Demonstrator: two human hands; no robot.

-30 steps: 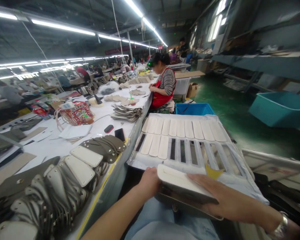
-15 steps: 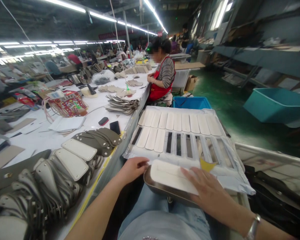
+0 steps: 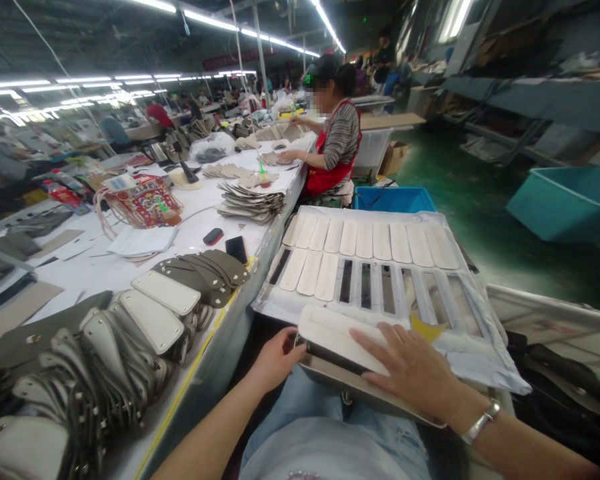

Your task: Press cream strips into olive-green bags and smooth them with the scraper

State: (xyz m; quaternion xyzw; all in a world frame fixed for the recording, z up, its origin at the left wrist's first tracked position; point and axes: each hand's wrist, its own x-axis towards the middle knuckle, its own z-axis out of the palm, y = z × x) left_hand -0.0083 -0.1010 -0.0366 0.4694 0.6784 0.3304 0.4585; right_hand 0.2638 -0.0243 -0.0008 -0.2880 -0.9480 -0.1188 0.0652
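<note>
A white oblong panel with rounded ends lies slanted over my lap. Under and in front of it is a grey strip-like piece with a raised wall, perhaps a bag body. My left hand pinches the left end of the grey piece between thumb and fingers. Spread across the right part of the panel, my right hand lies with its fingers stretched out. It hides the panel's right end. Just beyond, a wrapped rack carries two rows of similar white panels, with several slots in the nearer row showing through.
Left of me, a long white table bears stacked grey pieces with white panels, a phone and a patterned bag. A co-worker in a red apron sits farther along it. Blue and teal bins stand beyond.
The near edge of the grey piece has dropped away from the white panel, widening the dark gap between them. My left hand now pinches the left end. The co-worker's hands have moved apart.
</note>
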